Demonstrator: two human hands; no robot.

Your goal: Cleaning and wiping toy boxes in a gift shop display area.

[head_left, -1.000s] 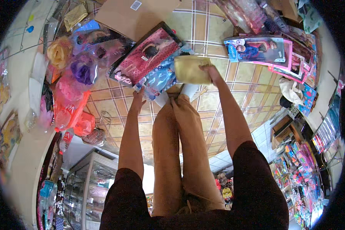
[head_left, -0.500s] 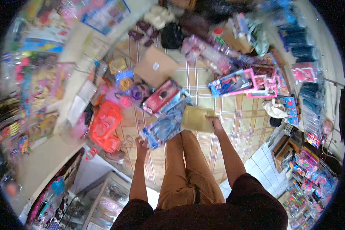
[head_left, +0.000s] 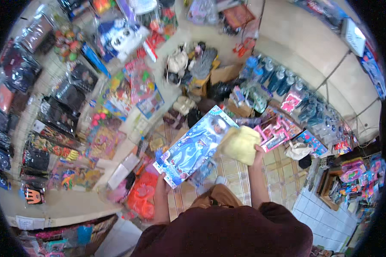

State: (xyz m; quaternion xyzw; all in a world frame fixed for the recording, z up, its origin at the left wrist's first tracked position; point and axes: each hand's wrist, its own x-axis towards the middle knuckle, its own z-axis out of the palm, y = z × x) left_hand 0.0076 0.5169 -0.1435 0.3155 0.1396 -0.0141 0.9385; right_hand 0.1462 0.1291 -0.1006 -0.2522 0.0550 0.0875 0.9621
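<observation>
My left hand [head_left: 161, 182] grips the lower left end of a long blue doll box [head_left: 193, 147]. Its clear front shows a doll in a pale blue dress, and the box tilts up to the right in front of me. In my right hand [head_left: 258, 152] is a folded yellow cloth [head_left: 243, 144], whose left edge meets or overlaps the right side of the box. Fingers of both hands are partly hidden behind what they hold. Below the box, part of another blue package [head_left: 203, 171] shows over the floor.
Pink doll boxes [head_left: 275, 135] lie to the right on the checked floor mat [head_left: 278, 175]. At left is a red plastic bag [head_left: 141, 195]. Packaged goods hang on the left wall; wrapped bottles [head_left: 283, 81] line the right. A white bag [head_left: 299, 151] rests near the right wall.
The doll box has been raised from the floor by my left hand. My right hand has lifted the yellow cloth alongside it. The view has tipped up, showing more of the walls.
</observation>
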